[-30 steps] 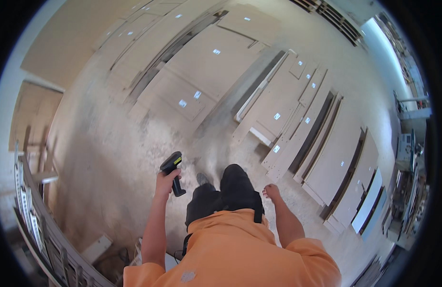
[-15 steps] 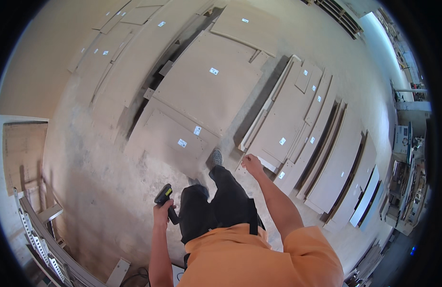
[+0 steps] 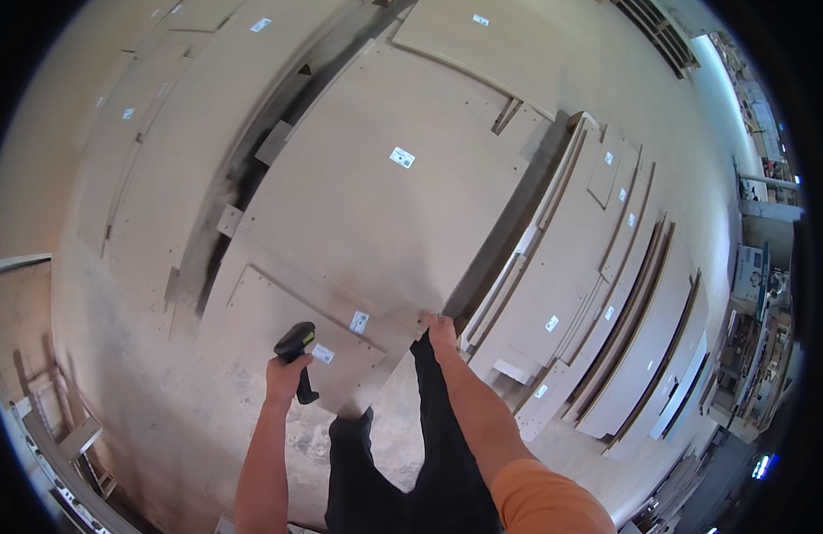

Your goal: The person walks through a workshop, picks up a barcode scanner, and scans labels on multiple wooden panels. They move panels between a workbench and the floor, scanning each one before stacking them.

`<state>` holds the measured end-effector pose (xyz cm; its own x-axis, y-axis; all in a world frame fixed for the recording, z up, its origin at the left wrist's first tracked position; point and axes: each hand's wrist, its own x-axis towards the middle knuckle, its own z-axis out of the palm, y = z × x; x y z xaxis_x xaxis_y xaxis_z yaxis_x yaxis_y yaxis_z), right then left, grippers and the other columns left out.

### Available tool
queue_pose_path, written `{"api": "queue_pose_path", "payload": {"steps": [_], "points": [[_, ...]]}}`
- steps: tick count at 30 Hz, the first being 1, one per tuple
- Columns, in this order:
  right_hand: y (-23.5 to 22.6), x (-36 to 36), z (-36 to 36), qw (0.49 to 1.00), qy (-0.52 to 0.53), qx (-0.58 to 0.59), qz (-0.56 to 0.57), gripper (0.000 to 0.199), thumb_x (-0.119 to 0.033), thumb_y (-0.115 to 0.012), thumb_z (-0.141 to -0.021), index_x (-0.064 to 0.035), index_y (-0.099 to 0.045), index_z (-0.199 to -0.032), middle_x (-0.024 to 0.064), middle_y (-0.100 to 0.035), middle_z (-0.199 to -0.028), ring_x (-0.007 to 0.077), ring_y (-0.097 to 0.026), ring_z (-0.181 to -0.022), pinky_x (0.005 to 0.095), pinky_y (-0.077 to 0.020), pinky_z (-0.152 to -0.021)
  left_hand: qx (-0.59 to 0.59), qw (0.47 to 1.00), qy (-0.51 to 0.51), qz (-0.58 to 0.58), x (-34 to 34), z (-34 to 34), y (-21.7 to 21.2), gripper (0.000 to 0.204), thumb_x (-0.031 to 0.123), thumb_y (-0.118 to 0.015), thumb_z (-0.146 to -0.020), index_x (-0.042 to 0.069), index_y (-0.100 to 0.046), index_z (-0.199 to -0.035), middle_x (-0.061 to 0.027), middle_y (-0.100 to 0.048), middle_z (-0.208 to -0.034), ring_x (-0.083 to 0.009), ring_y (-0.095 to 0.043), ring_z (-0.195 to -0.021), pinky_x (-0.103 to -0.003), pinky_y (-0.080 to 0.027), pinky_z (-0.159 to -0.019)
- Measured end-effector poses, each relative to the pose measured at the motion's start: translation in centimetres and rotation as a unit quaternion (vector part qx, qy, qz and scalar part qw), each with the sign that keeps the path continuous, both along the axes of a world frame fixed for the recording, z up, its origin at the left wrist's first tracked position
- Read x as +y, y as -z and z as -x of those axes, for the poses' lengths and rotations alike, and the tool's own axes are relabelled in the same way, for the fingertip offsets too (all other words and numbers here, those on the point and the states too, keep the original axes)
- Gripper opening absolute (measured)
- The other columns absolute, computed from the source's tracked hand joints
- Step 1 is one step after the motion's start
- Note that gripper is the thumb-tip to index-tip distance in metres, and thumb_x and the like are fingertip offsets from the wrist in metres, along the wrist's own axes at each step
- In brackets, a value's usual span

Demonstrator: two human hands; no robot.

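My left hand (image 3: 285,376) grips a black handheld scanner (image 3: 296,347) with a yellow mark, its head turned toward a small white label (image 3: 322,353) on a pale wooden panel (image 3: 269,320) lying on the floor. My right hand (image 3: 441,331) touches the near corner of a larger pale panel (image 3: 376,214) that lies in front of me and carries white labels (image 3: 401,157). Whether those fingers curl under its edge is hidden. My dark trousers and orange sleeve fill the bottom of the view.
Many more labelled panels lie side by side on the dusty floor to the right (image 3: 607,294) and far left (image 3: 153,116). A metal rack or railing (image 3: 55,445) stands at lower left. Shelving and machines (image 3: 750,276) line the right wall.
I have stepped forward and bent over the panels. My right hand reached out from my side to the big panel's corner. The scanner hand stayed raised and now points at the nearer panel's label.
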<state>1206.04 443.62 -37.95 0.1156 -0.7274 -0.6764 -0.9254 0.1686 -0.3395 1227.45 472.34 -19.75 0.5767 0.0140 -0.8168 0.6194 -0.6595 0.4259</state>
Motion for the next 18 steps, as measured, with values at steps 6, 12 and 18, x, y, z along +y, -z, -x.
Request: {"api": "queue_pose_path", "payload": {"steps": [6, 12, 18], "points": [[6.6, -0.6, -2.9, 0.994, 0.100, 0.002, -0.033, 0.069, -0.062, -0.058, -0.087, 0.0060, -0.061, -0.102, 0.0274, -0.066, -0.103, 0.0439, -0.062, -0.102, 0.0479, -0.0465, -0.089, 0.005, 0.999, -0.023, -0.034, -6.8, -5.3, 7.2, 0.033, 0.030, -0.078, -0.074, 0.000, -0.067, -0.075, -0.0018, -0.053, -0.057, -0.0118, -0.046, -0.043, -0.032, -0.032, -0.039], [4.5, -2.3, -0.4, 0.986, 0.138, -0.042, -0.082, 0.064, -0.057, -0.054, -0.094, 0.0054, -0.063, -0.085, 0.0199, -0.064, -0.080, 0.0346, -0.059, -0.080, 0.0435, -0.0460, -0.078, 0.010, 0.995, -0.047, -0.089, -8.0, -8.3, 12.7, 0.041, 0.037, -0.080, -0.069, -0.001, -0.066, -0.075, -0.0020, -0.048, -0.055, -0.0139, -0.041, -0.037, -0.031, -0.029, -0.033], [-3.4, -7.8, 1.3, 0.975, 0.185, -0.098, -0.072, 0.059, -0.050, -0.051, -0.099, 0.0051, -0.060, -0.078, 0.0049, -0.049, -0.068, 0.0161, -0.044, -0.069, 0.0352, -0.0421, -0.068, 0.025, 0.979, -0.190, 0.066, -6.9, -11.3, 11.4, 0.027, 0.032, -0.074, -0.079, 0.007, -0.067, -0.087, 0.0013, -0.056, -0.066, -0.0070, -0.038, -0.040, -0.024, -0.025, -0.034]]}}
